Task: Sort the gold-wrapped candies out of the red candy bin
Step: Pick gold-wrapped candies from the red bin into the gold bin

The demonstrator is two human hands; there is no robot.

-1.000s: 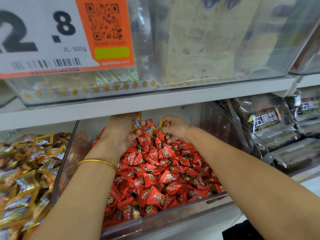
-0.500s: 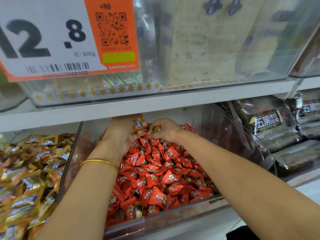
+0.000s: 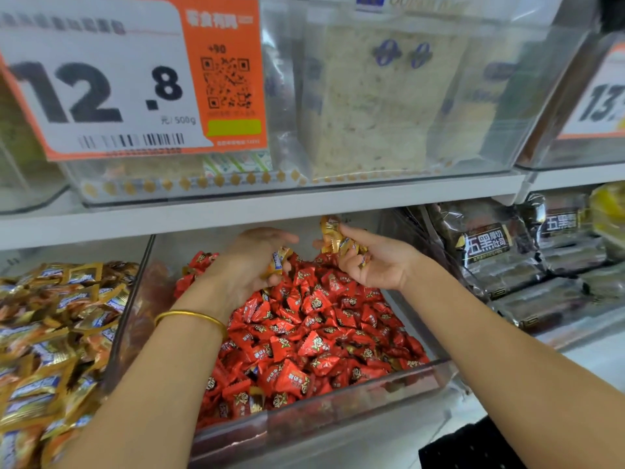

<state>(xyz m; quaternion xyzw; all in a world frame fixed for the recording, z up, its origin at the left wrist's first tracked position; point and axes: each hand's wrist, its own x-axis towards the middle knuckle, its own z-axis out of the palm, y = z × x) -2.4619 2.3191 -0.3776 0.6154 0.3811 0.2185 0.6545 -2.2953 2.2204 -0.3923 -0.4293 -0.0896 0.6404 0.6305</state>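
Head view: both hands reach over the back of the red bin (image 3: 304,418).
Left hand (image 3: 250,265): fingers curled round one gold candy (image 3: 279,260).
Right hand (image 3: 378,265): palm up, clutching several gold candies (image 3: 338,240).
Gold pile (image 3: 50,333): just left of the red bin.

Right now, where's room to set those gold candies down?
Narrow bare strips seem to run inside the red candy bin along both side walls. The gold heap at left is piled high; black packets crowd the right.
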